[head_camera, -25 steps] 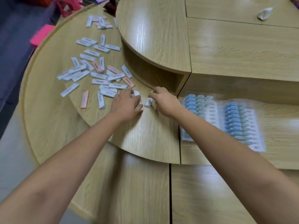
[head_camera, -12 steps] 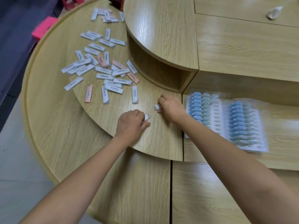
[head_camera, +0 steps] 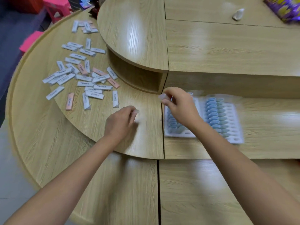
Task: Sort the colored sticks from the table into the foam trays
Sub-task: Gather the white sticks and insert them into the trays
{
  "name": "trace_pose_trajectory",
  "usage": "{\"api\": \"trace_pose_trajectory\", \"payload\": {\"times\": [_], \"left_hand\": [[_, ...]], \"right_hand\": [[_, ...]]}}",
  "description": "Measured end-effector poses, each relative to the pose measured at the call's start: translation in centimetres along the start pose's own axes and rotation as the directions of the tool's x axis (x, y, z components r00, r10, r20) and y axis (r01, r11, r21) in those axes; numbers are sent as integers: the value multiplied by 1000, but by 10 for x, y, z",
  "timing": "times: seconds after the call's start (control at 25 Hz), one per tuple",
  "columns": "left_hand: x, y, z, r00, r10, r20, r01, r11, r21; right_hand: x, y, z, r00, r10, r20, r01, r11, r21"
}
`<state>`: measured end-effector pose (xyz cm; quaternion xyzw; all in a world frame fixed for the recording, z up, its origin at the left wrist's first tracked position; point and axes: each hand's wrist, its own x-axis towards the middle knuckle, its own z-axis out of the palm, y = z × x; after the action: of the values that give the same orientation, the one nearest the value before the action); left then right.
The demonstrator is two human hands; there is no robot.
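Your right hand (head_camera: 181, 109) pinches a pale stick (head_camera: 162, 96) between thumb and curled fingertips, lifted off the table (head_camera: 146, 140) at the far left corner of the left tray (head_camera: 180, 135). Gripping it by one end seems meant to leave the other end free to go down into a slot. Your left hand (head_camera: 121, 125) is also curled. It holds a second stick (head_camera: 136, 112) at its fingertips, low over the wood between the loose sticks (head_camera: 90, 78) and the foam trays. My guess is that this one waits its turn. It is too blurred to show its colour.

The loose sticks lie scattered across the rounded left end of the table, running up along the foot of the raised shelf (head_camera: 134, 38). They are short flat bars, mostly white or very pale blue with a dark printed label. A few are salmon pink.

The trays sit side by side toward the right, against the step of the upper tier. In the right tray (head_camera: 237, 138), rounded blue tops stand in one row with paler green ones beside them. The slots along its right side look unfilled. Your right forearm covers much of the left tray.
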<state>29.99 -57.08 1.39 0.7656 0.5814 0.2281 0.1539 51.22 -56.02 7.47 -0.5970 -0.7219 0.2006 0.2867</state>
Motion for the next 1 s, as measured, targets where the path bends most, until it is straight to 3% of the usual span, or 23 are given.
{"api": "trace_pose_trajectory", "payload": {"times": [0.12,0.24,0.4,0.52,0.72,1.0], "left_hand": [[22,52,-7,1000,-14,-3,12,945,-327],[52,98,1,982,181,-52,-187,896,-403],[85,135,31,967,236,-93,-251,844,-473],[89,143,50,961,276,-12,-253,862,-439],[90,140,65,952,292,92,-268,940,-211],[88,135,74,968,235,89,-217,961,-173]], "right_hand": [[-20,34,-45,971,193,-142,-185,980,67],[-36,63,-65,930,318,-183,-301,947,114],[-43,85,-61,924,342,-172,-327,938,113],[-42,94,-51,947,271,-171,-262,962,70],[-43,106,-41,960,208,-186,-199,978,66],[-41,114,-33,976,113,-186,-118,993,-14]]}}
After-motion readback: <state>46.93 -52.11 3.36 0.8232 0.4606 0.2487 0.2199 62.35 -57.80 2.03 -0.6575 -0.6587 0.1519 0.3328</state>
